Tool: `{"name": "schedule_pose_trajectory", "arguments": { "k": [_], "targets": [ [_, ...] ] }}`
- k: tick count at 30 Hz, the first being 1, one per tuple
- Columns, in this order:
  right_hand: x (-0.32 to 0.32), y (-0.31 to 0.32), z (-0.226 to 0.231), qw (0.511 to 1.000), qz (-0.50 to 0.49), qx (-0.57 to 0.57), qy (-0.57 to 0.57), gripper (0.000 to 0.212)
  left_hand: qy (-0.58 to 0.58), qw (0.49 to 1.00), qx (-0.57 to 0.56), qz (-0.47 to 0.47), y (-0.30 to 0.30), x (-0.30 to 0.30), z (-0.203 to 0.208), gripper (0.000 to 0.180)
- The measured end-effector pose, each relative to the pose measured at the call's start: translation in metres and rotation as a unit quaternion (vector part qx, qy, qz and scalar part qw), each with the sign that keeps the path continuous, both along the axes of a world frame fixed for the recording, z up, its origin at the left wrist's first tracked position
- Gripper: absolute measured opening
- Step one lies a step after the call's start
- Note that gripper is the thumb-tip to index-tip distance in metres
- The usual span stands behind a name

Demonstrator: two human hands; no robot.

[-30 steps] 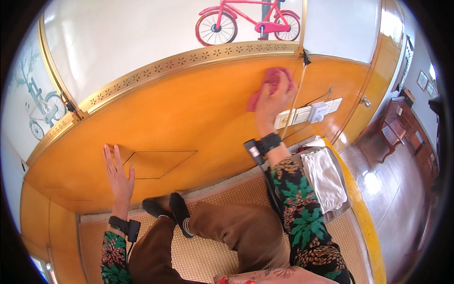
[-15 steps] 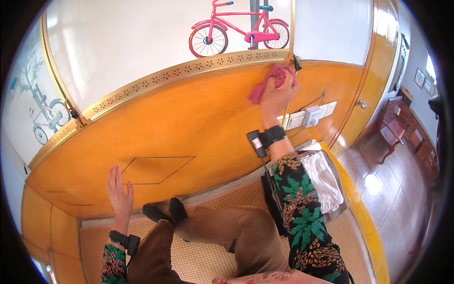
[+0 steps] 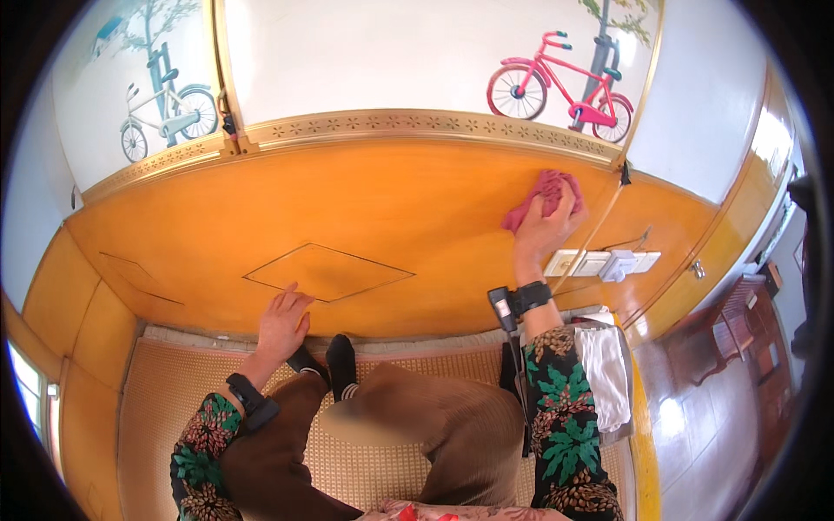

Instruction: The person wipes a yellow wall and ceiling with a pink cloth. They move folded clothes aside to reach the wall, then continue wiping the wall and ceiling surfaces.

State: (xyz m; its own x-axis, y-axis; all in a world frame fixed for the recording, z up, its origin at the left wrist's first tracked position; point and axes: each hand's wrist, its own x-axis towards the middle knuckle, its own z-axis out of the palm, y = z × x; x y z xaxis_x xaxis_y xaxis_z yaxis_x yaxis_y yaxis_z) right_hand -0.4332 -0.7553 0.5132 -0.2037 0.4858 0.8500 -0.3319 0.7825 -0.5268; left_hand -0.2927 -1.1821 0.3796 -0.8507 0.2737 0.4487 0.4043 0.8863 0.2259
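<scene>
From the head view, the right hand [image 3: 546,227] is clenched around a crumpled pink cloth [image 3: 540,196], pressing it flat against the glossy orange wooden panel [image 3: 365,208] at the far right, just under the gilded trim strip [image 3: 408,123] and near the dark vertical seam [image 3: 627,165] of the corner. The left hand [image 3: 282,319] holds nothing; it lies open with fingers spread against the lower panel, just below the diamond-shaped inlay [image 3: 328,271], likely as a brace. The person sits on a woven mat [image 3: 174,391] with legs folded. Just right of and below the cloth sit white wall switches [image 3: 599,262]; a wide stroke could knock them or drag the rag across them. Reaching so far right while leaning on one palm, a slip of that hand on the polished wood could unbalance the person.
</scene>
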Motion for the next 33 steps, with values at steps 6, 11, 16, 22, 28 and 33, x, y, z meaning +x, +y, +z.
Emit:
{"name": "schedule_pose_trajectory", "arguments": {
  "k": [6, 11, 16, 22, 28, 33],
  "targets": [
    [-0.002, -0.139, -0.006, 0.968, 0.078, 0.24, -0.016, 0.053, 0.008, 0.999, 0.021, -0.028, -0.014, 0.001, -0.036, 0.023],
    [0.002, -0.164, 0.021, 0.909, 0.088, 0.406, -0.01, 0.054, 0.028, 0.999, 0.033, -0.026, -0.02, 0.002, -0.046, 0.022],
    [0.014, -0.041, 0.023, 0.971, 0.098, 0.209, -0.054, 0.05, -0.028, 0.997, 0.072, 0.004, -0.035, 0.006, -0.057, 0.016],
    [0.005, -0.058, 0.007, 0.961, -0.053, 0.272, -0.017, 0.053, -0.058, 0.997, 0.041, 0.013, -0.052, 0.011, -0.084, 0.012],
    [0.001, -0.222, 0.016, 0.871, 0.062, 0.488, 0.024, 0.046, -0.07, 0.995, 0.061, 0.022, -0.061, 0.013, -0.085, 0.012],
    [-0.005, -0.193, 0.025, 0.828, 0.119, 0.544, 0.066, 0.045, -0.08, 0.992, 0.094, -0.005, -0.063, 0.015, -0.075, 0.011]
  ]
}}
